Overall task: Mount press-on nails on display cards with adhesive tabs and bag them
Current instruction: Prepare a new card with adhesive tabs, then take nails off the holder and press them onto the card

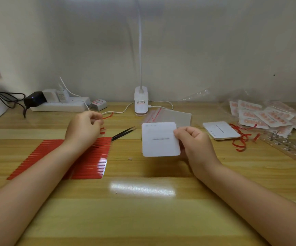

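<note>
From over the person's shoulder, the right hand (195,144) pinches a white display card (160,139) by its right edge, held just above the wooden table (143,210). The left hand (83,126) has its fingers curled, pinching a thin red strip (108,115) over the sheet of red adhesive tabs (90,157). Black tweezers (123,133) lie between the hands. A stack of blank cards (220,130) and bagged finished cards (267,116) sit to the right.

Desk lamp (140,102): white, clip base, stood at the table's back edge, centre.
Power strip (60,105): white, lay back left, with plugs in it.
Black adapter (34,99): sat at the strip's left end.
Table (143,219): light wood.
</note>
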